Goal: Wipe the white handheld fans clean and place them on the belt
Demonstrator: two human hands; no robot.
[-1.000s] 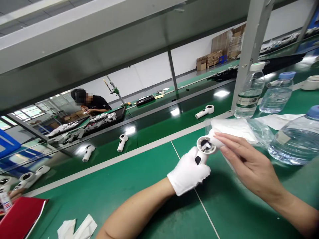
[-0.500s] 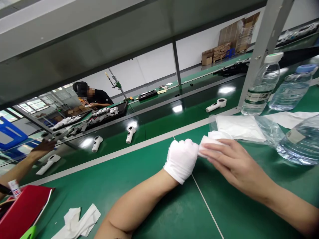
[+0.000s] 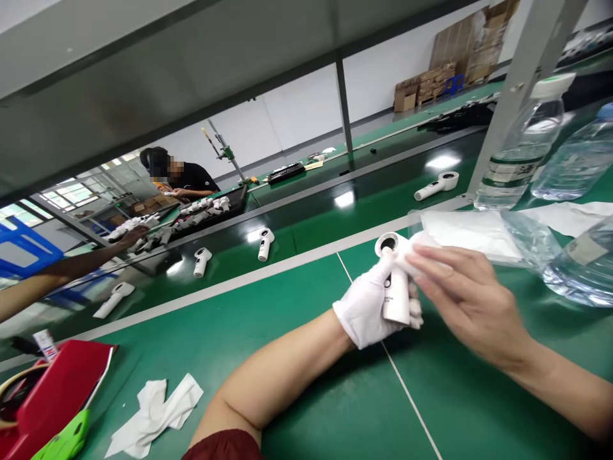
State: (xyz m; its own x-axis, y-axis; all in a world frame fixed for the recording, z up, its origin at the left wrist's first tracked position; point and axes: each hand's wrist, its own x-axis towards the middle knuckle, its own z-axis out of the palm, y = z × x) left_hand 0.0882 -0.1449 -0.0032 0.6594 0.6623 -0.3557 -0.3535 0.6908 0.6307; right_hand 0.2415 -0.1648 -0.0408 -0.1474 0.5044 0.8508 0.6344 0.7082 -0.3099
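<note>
"What's above the green worktop (image 3: 335, 396)?"

"My hands, holding a white handheld device (image 3: 396, 300) with its ring head up. My gloved left grip (image 3: 366, 313) is closed around the handle. My bare right grip (image 3: 469, 297) presses a white cloth (image 3: 414, 249) to the ring head."

"How far along?"

"The cloth is at the head, not the handle. More devices (image 3: 265, 245) lie on the belt (image 3: 364, 220) beyond the worktop."
</note>
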